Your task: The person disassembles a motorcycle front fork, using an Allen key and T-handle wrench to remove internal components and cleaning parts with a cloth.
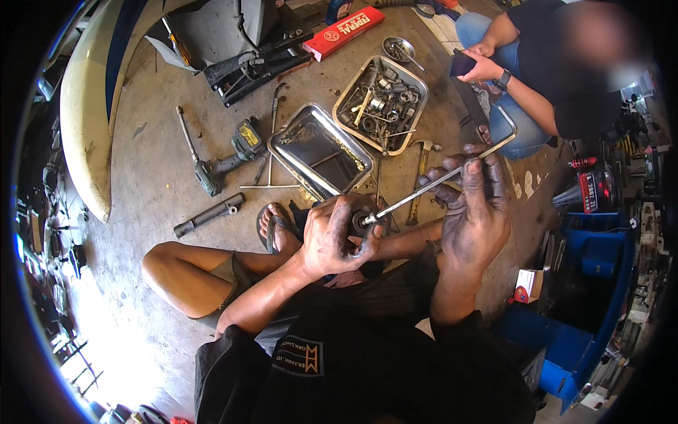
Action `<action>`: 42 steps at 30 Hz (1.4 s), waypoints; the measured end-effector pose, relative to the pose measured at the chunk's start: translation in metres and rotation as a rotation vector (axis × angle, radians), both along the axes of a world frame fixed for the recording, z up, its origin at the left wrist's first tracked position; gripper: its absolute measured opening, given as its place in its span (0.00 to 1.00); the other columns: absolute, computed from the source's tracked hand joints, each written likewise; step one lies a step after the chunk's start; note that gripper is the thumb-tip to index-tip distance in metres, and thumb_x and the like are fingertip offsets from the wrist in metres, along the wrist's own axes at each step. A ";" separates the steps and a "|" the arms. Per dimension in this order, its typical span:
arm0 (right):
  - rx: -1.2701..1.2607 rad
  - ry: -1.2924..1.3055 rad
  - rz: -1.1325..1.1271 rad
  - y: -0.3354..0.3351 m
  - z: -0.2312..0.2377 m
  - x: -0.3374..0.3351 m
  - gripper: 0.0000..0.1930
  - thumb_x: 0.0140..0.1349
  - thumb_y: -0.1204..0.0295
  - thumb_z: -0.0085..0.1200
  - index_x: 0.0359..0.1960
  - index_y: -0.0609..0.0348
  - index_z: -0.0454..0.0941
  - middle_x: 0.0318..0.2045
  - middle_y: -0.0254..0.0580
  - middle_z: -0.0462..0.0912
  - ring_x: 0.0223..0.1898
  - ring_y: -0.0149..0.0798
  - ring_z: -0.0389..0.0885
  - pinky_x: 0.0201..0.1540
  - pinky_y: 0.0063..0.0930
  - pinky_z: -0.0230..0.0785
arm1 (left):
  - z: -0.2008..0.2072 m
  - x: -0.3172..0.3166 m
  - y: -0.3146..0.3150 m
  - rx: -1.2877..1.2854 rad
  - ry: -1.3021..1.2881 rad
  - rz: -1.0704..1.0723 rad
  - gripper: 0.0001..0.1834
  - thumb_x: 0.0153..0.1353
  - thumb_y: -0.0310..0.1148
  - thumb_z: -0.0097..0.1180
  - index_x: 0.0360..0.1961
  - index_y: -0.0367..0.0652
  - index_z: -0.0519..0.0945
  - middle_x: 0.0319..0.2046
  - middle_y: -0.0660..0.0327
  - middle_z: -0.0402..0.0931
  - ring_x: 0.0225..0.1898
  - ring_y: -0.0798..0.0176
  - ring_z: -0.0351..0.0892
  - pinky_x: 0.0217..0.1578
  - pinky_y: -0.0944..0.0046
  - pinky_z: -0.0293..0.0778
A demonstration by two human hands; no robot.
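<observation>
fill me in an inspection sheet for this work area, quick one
surface: stained concrete floor
job's things: bent metal wrench, its end at a dark round part
clutter: drill, hammer, red box, tray of loose metal parts, second tray beside it
hands: left hand grips the part; right hand holds the wrench; both smudged dark
cables: nothing clearly seen
surroundings: another person at upper right, blue metal furniture at lower right
</observation>
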State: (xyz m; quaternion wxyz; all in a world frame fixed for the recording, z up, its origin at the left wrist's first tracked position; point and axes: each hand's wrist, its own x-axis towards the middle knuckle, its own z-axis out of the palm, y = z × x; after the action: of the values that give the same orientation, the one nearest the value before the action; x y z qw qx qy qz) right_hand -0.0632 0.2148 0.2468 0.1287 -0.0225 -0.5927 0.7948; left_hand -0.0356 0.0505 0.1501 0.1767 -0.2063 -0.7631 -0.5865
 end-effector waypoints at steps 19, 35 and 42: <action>-0.340 -0.239 -0.037 0.028 -0.059 0.005 0.14 0.65 0.68 0.55 0.48 0.62 0.73 0.38 0.43 0.80 0.39 0.42 0.82 0.42 0.36 0.80 | -0.024 0.004 0.003 0.156 0.062 -0.050 0.20 0.53 0.29 0.56 0.44 0.31 0.65 0.38 0.47 0.80 0.29 0.50 0.83 0.30 0.59 0.78; -0.560 -0.300 0.015 0.014 -0.071 0.015 0.14 0.65 0.70 0.56 0.48 0.63 0.72 0.40 0.41 0.78 0.44 0.43 0.80 0.47 0.37 0.78 | -0.023 0.011 0.001 0.047 0.026 0.112 0.16 0.58 0.28 0.57 0.43 0.30 0.68 0.31 0.49 0.78 0.26 0.49 0.80 0.28 0.57 0.75; -0.524 -0.280 -0.029 0.017 -0.065 0.006 0.12 0.64 0.70 0.56 0.45 0.61 0.72 0.36 0.39 0.78 0.37 0.42 0.82 0.42 0.37 0.80 | -0.024 0.022 0.000 -0.465 0.401 0.254 0.19 0.61 0.28 0.57 0.49 0.26 0.69 0.37 0.38 0.75 0.30 0.47 0.80 0.29 0.57 0.76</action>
State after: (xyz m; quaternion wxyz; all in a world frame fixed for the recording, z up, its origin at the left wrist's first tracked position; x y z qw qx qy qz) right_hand -0.0568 0.2318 0.1822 0.0468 -0.1727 -0.3789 0.9080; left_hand -0.0134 0.0500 0.1266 0.3429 -0.2557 -0.8463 -0.3176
